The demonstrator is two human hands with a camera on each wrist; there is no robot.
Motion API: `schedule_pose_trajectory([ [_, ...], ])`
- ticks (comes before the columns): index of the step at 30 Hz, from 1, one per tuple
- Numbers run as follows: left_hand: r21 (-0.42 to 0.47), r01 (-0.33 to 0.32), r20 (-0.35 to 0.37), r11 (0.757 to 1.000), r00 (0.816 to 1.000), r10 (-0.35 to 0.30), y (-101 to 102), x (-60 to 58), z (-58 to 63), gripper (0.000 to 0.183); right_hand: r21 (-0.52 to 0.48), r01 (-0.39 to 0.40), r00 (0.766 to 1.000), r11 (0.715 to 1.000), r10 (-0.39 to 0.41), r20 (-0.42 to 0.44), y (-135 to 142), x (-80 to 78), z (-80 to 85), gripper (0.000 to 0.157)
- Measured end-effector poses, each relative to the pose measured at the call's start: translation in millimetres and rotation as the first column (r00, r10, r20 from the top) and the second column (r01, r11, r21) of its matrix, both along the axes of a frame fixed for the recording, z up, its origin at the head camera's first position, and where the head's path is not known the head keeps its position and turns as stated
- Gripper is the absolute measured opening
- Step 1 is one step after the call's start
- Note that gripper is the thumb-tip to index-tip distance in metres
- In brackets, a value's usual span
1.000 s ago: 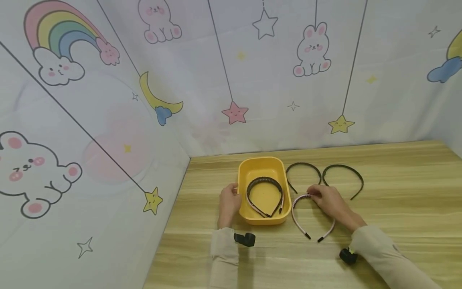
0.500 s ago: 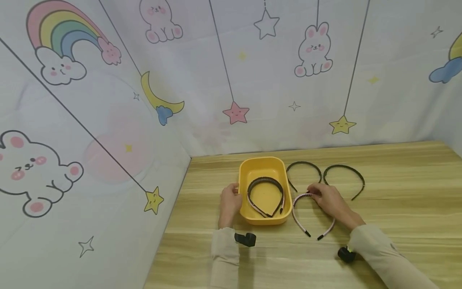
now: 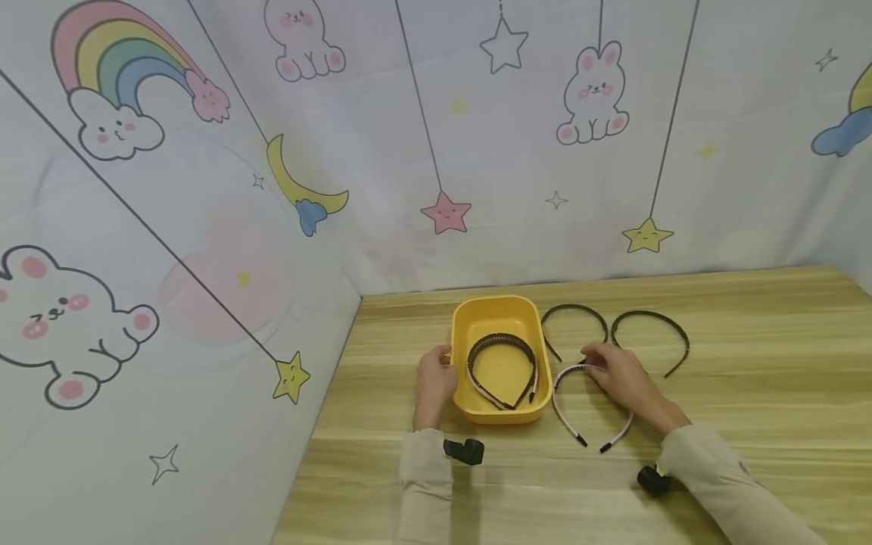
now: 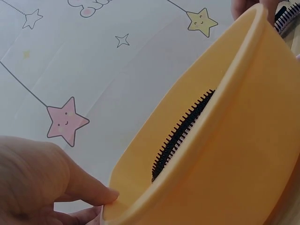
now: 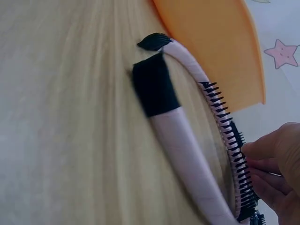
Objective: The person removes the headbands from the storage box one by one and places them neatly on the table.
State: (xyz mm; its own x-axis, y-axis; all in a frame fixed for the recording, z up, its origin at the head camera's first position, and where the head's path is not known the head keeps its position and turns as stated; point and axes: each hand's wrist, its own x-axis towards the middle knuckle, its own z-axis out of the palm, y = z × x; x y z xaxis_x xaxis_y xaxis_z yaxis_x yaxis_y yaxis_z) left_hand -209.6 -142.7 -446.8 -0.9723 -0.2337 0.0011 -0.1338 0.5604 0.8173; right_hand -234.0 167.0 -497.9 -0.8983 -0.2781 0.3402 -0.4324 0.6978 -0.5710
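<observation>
My left hand (image 3: 434, 382) holds the left side of a yellow plastic bin (image 3: 500, 418). In the left wrist view its thumb lies over the bin's rim (image 4: 115, 199), with fingers outside. Inside the bin lie black toothed headbands (image 3: 500, 340), overlapping, with a pink band partly showing. To the bin's right, my right hand (image 3: 623, 382) pinches the top of a pink headband (image 3: 560, 409) with black teeth and black tips. The right wrist view shows thumb and fingers at the toothed part of this pink headband (image 5: 229, 136); more black teeth show behind it.
Two thin black headbands (image 3: 575, 306) lie behind the right hand, the right-hand one (image 3: 652, 313) apart from the bin. The wooden tabletop (image 3: 545, 499) meets a patterned cloth wall (image 3: 518, 242) at the back and another wall (image 3: 204, 424) at the left.
Almost nothing differs. The pink headband's lower ends have shifted up very slightly under the right hand; the left hand stays on the bin.
</observation>
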Motion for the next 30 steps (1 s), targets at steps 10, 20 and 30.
schedule_pose_trajectory([
  [10,0.005,0.0,-0.007,1.0,1.0,0.0,0.1,2.1,2.0,0.044,-0.027,0.002,1.0,1.0,-0.002,0.011,-15.6,-6.5,20.2,0.029],
  [20,0.003,-0.01,0.007,1.0,1.0,0.01,0.1,2.2,1.9,0.045,-0.075,-0.035,0.999,0.997,0.034,-0.013,-50.7,-16.6,41.3,0.028],
  [30,-0.002,-0.003,-0.01,1.0,1.0,0.003,0.1,1.2,1.0,0.044,-0.143,-0.08,0.986,0.987,0.099,0.135,-74.9,-31.5,53.9,0.035],
])
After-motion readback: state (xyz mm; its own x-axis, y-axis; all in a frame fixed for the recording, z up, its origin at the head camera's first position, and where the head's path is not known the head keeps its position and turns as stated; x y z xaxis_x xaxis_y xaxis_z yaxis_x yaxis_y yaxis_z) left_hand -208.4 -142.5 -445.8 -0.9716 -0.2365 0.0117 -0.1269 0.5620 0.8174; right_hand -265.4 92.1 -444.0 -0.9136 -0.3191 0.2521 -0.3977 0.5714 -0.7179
